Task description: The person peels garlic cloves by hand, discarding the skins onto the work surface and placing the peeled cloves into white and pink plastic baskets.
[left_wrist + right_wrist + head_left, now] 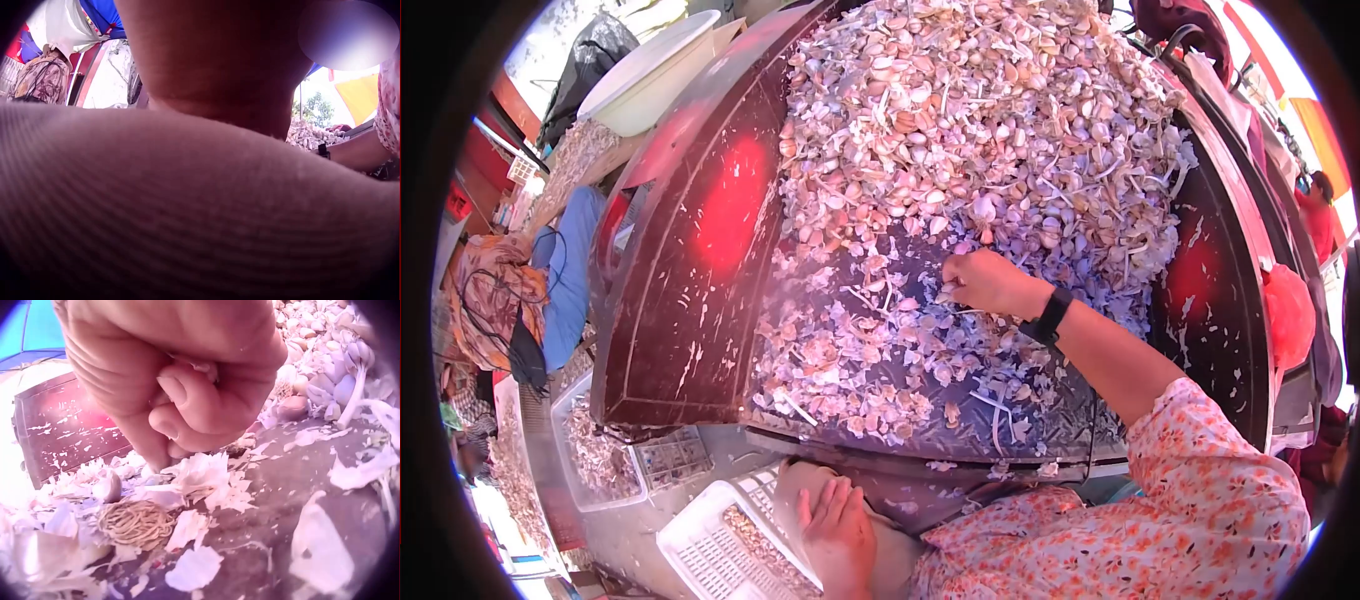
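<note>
In the head view a big heap of garlic cloves point(960, 110) and papery skins lies on a dark metal surface point(900, 255). My right hand point(990, 282) is low over the near edge of the heap, a black band at its wrist. Seen from the right wrist, the fingers of this hand point(187, 394) curl inward around a small pale garlic piece point(205, 367), partly hidden. Its lowest fingertips reach the loose garlic skins point(206, 475), near a dried root tuft point(137, 525). My left hand point(837, 525) rests with fingers extended on my trouser-covered knee point(795, 500).
Dark side panels point(690, 260) flank the heap. Below left stands a white slotted basket point(720, 540) holding some cloves, beside a clear bin point(595, 450) of skins. A large pale basin point(650, 75) is at the upper left. Another person point(1315, 205) is at the far right.
</note>
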{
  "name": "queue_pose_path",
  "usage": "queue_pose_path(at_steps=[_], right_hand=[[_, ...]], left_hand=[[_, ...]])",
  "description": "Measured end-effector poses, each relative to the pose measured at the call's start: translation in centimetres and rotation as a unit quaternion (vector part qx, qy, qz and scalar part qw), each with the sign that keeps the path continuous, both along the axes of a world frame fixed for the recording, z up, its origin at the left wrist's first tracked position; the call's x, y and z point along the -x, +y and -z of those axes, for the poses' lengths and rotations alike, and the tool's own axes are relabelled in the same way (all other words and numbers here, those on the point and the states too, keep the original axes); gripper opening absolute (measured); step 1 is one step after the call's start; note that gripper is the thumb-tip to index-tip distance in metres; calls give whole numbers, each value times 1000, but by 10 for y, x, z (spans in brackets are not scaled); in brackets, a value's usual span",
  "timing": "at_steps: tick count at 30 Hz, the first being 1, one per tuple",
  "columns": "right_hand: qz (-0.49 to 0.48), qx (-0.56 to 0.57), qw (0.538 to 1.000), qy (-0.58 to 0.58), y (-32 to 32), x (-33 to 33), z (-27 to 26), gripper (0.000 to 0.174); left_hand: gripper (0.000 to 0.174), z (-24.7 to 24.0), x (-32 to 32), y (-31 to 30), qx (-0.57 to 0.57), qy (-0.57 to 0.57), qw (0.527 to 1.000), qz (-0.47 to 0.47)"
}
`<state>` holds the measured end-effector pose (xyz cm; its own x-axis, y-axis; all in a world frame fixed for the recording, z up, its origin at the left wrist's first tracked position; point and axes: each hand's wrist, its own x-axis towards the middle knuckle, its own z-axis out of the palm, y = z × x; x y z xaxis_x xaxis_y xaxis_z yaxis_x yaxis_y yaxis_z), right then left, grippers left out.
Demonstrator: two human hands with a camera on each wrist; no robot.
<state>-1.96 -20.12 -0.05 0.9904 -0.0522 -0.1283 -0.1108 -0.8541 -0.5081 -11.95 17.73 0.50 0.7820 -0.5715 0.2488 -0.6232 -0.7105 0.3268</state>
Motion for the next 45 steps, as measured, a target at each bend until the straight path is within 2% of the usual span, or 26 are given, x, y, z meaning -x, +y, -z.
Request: queue_pose_path(at_steps=[5,7,8,9,10,11,12,14,15,16,18,20,24,26,28,29,31,35,37,40,41,45], right_hand=[[-39,44,997,50,1,0,-12,23],[-39,-40,998,12,-1,1,-11,25],[-38,-39,998,11,-1,3,-7,25],[-19,-147,989,-19,1,6,-7,25],[1,-253,966,-47,3,10,-7,25],[57,-425,902,53,5,20,-10,21],[57,-425,902,52,11,28,-17,21],[59,-639,763,71,24,43,-27,16],[67,-686,720,84,31,51,-34,16],[67,-687,719,83,38,58,-41,16],[15,-765,635,101,53,69,-53,14],[2,-781,615,109,66,82,-69,14],[-155,-767,606,140,95,111,-108,22],[-338,-694,631,74,112,120,-128,26],[-460,-709,522,118,129,134,-143,25],[-457,-711,522,114,133,139,-154,25],[-455,-760,454,101,137,148,-171,25],[-405,-783,462,101,137,157,-161,27],[-358,-833,414,80,144,163,-157,26],[-384,-830,387,120,146,166,-165,24],[-394,-803,431,116,137,164,-171,23],[-381,-835,396,35,143,163,-167,21]], left_hand=[[12,-1,1,1,-4,-6,1000,9],[14,-3,2,-1,4,1,1000,1],[14,-5,3,-2,6,0,1000,2],[15,-10,5,-5,2,-6,1000,2],[15,-13,6,-6,-1,-11,1000,3],[15,-13,6,-6,0,-11,1000,4],[15,-13,6,-4,2,-8,1000,1],[16,-13,7,-3,2,-6,1000,-1],[16,-13,7,-3,4,-6,1000,-2],[16,-12,8,-2,5,-6,1000,-2],[16,-5,7,3,5,-4,1000,-2],[16,1,7,6,5,-4,1000,-2],[12,2,11,7,-10,-14,1000,-5],[12,2,12,7,-18,-12,1000,-5],[13,2,12,6,-30,-28,999,-6],[13,3,12,7,-33,-30,999,-5],[13,3,14,5,-37,-34,999,-4],[13,6,13,7,-38,-45,998,-6],[13,5,13,6,-45,-47,998,-3],[13,5,13,5,-52,-47,998,-1],[14,4,13,4,-48,-46,998,0],[17,0,13,-1,-42,-17,999,2]])
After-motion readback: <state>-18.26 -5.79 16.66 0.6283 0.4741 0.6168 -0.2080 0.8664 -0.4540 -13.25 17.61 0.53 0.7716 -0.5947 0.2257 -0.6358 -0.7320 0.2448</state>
